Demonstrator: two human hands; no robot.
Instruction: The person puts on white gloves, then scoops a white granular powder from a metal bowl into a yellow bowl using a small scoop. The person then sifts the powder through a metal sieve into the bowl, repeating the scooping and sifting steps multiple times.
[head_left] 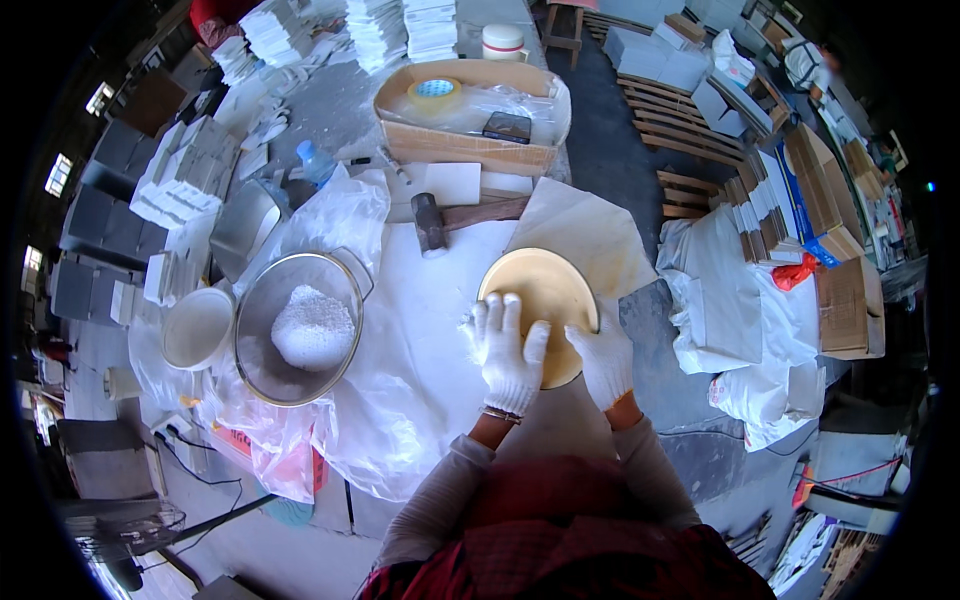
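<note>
A round cream-coloured bowl sits on the white sheet in front of me, its inside pale yellow. My left hand, in a white knit glove, lies over the bowl's left side with fingers stretched out and thumb apart. My right hand, gloved alike, holds the bowl's right rim, thumb on the inner side and the other fingers mostly hidden outside. To the left, a metal-rimmed sieve contains a heap of white granules. Beyond the hands lies a hammer with a dark head and wooden handle.
A cream bucket stands left of the sieve, among crumpled clear plastic. At the back, a cardboard box holds a tape roll. Stacked white pieces line the left. White sacks and cartons are at the right.
</note>
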